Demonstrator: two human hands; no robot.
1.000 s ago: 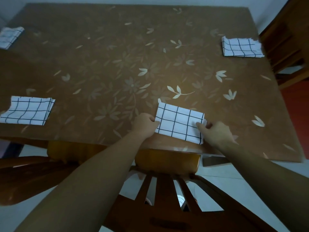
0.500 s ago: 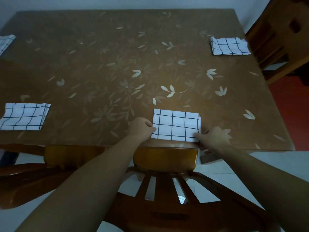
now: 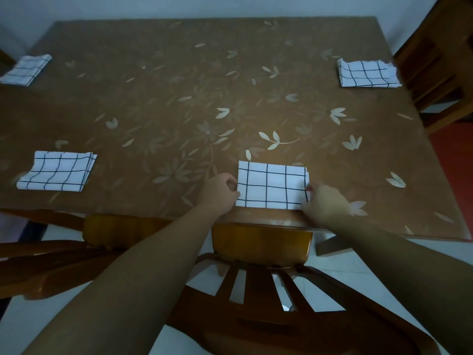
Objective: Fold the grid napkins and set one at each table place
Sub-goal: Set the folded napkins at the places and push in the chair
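A folded white napkin with a black grid [image 3: 272, 185] lies flat near the front edge of the brown floral table [image 3: 179, 98]. My left hand [image 3: 218, 192] pinches its left edge with curled fingers. My right hand [image 3: 323, 201] pinches its right edge near the lower corner. Three other folded grid napkins lie on the table: one at the front left [image 3: 57, 171], one at the far left [image 3: 27, 69], one at the far right [image 3: 367, 73].
A wooden chair back [image 3: 261, 243] stands right below the napkin, between my arms. A second chair [image 3: 51, 252] is at the lower left, and a third chair [image 3: 440, 60] stands at the right side of the table. The floor is white tile.
Both hands turned the napkin from a slanted lie to square with the table's front edge, keeping hold of its two sides. The view shifted slightly.
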